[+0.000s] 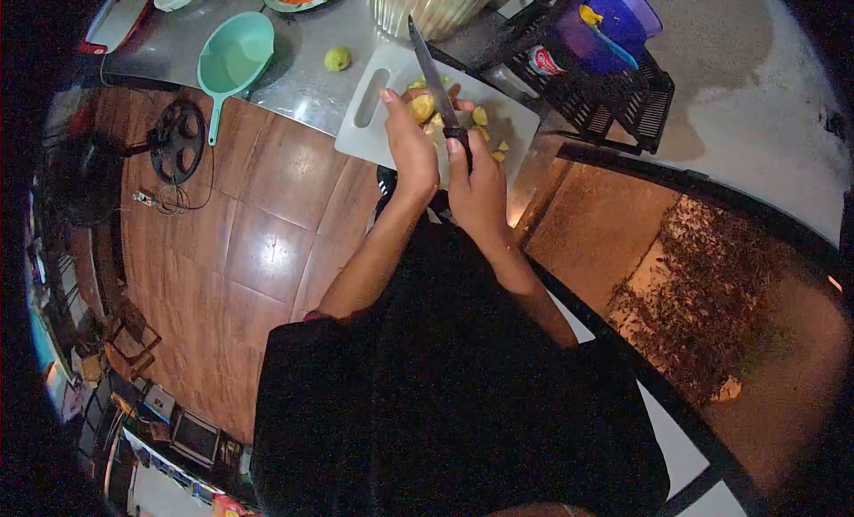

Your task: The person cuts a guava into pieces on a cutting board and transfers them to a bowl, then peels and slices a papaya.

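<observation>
I see right hand (478, 186) fingers wrapped tight round the black-handled knife (432, 72). Left hand (407, 143) fingers curl, pinning a lumpy yellow-green fruit chunk (422, 107) on a flat white plastic board (372, 134) at the steel counter (302, 94) edge.

Right hand (480, 186) gripping knife (433, 76), left hand (407, 145) steadying yellow piece (422, 108) (possibly potato), white cutting board (520, 125)

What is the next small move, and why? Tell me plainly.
Probably press the knife down through the yellow-green piece: the right hand grips its handle with the blade lying across that piece, the left hand pins it on the cutting board, and cut chunks already lie beside it.
</observation>
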Motion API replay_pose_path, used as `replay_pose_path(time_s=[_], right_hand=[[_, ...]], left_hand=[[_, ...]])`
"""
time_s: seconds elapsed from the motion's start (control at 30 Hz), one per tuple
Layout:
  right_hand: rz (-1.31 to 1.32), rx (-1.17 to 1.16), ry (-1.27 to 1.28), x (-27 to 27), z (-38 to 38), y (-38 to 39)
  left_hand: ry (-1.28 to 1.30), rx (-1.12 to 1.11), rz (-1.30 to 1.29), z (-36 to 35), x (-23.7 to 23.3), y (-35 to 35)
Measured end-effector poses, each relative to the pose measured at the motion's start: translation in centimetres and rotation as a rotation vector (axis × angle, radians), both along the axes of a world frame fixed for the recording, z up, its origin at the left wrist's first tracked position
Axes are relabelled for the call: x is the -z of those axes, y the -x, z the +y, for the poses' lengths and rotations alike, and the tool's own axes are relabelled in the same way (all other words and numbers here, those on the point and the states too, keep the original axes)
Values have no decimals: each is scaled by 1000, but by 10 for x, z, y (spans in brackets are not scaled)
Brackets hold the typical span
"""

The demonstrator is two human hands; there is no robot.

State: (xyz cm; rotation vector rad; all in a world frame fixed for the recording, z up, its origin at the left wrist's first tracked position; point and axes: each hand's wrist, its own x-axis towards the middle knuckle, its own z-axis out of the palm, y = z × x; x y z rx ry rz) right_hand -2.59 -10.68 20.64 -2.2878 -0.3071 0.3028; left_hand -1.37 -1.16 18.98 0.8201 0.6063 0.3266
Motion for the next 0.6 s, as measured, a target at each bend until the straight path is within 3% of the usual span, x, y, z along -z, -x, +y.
replay_pose_path(time_s=[0.37, 0.43, 0.6], right_hand=[[-31, 22, 79, 12, -3, -15], [-26, 29, 67, 17, -3, -13], [-162, 70, 185, 20, 0, -12]], left_hand=[[-156, 153, 12, -5, 35, -20], [17, 110, 8, -8, 37, -23], [90, 68, -26, -13, 28, -27]])
